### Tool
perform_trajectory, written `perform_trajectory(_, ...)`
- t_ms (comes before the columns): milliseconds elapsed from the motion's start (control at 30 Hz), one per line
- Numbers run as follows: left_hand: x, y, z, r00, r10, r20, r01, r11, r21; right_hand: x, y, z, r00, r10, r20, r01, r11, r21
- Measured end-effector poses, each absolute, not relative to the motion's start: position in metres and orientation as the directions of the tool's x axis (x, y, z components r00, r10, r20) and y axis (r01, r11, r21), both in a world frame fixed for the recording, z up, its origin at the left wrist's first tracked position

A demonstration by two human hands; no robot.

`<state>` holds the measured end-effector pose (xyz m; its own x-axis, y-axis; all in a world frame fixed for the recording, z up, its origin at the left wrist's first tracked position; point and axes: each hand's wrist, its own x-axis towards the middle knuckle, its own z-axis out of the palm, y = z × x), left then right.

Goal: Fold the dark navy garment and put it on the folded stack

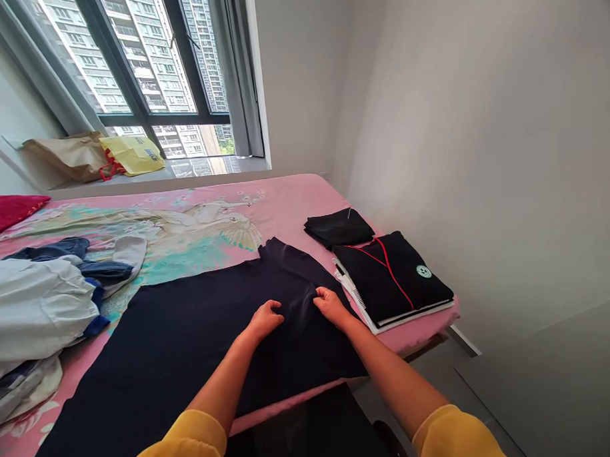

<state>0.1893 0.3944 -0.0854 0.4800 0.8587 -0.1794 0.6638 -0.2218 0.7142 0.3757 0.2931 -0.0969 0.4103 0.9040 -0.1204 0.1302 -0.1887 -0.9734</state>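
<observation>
A brown paper bag [65, 157] and a yellow bag [131, 154] with red handles lie side by side on the window sill [133, 180]; the contents of both are hidden. Below the sill, a dark navy garment [188, 332] lies spread flat across a bed with a pink printed sheet [294, 202]. The left hand [265, 320] and right hand [332, 306] rest on the garment near its upper edge, a short gap between them, and the fingers [278, 316] of each hand close narrowly on a small fold of the cloth. Both forearms reach forward from yellow sleeves [192, 446] and angle inward. To the right, beside the garment, lie a small folded black cloth [339, 227] and a folded black jacket [391, 279] with red piping and a round badge. To the left lies a heap of white and blue clothing [38, 311].
</observation>
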Motion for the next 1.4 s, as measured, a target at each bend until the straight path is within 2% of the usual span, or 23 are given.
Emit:
perform_trajectory(167, 0.180, 0.395, -0.092, 0.396, 0.913, -0.104, 0.677, -0.213, 0.704, 0.384, 0.298, -0.107, 0.483, 0.866, -0.130, 0.204, -0.256, -0.945)
perform_trajectory(333, 0.179, 0.390, -0.094, 0.373, 0.924, -0.091, 0.759, -0.247, 0.603, 0.395, 0.287, -0.109, 0.505, 0.848, -0.162, 0.275, -0.336, -0.901)
perform_trajectory(467, 0.193, 0.383, -0.090, 0.437, 0.899, -0.023, 0.776, -0.364, 0.515, 0.403, 0.272, -0.105, 0.476, 0.861, -0.181, 0.300, -0.352, -0.887)
perform_trajectory(600, 0.217, 0.379, -0.083, 0.623, 0.781, 0.037, 0.679, -0.564, 0.470, 0.399, 0.253, -0.095, 0.466, 0.871, -0.156, 0.307, -0.324, -0.895)
perform_trajectory(767, 0.259, 0.392, -0.076, 0.800, 0.600, 0.022, 0.530, -0.724, 0.442, 0.380, 0.192, -0.084, 0.584, 0.810, 0.060, 0.313, -0.157, -0.937)
perform_trajectory(933, 0.289, 0.407, -0.068, 0.883, 0.469, -0.029, 0.441, -0.807, 0.393, 0.370, 0.114, -0.101, 0.639, 0.764, 0.086, 0.413, -0.247, -0.876)
perform_trajectory(1033, 0.295, 0.413, -0.059, 0.914, 0.404, -0.039, 0.379, -0.814, 0.439, 0.374, 0.087, -0.113, 0.598, 0.801, 0.023, 0.421, -0.290, -0.859)
perform_trajectory(1167, 0.292, 0.418, -0.045, 0.919, 0.391, -0.051, 0.357, -0.770, 0.529, 0.388, 0.084, -0.119, 0.491, 0.856, -0.162, 0.294, -0.338, -0.894)
perform_trajectory(1267, 0.287, 0.423, -0.038, 0.876, 0.482, -0.007, 0.403, -0.725, 0.559, 0.398, 0.094, -0.120, 0.445, 0.870, -0.210, 0.230, -0.338, -0.913)
perform_trajectory(1400, 0.282, 0.432, -0.044, 0.767, 0.642, -0.001, 0.557, -0.665, 0.498, 0.403, 0.105, -0.124, 0.459, 0.844, -0.278, 0.141, -0.378, -0.915)
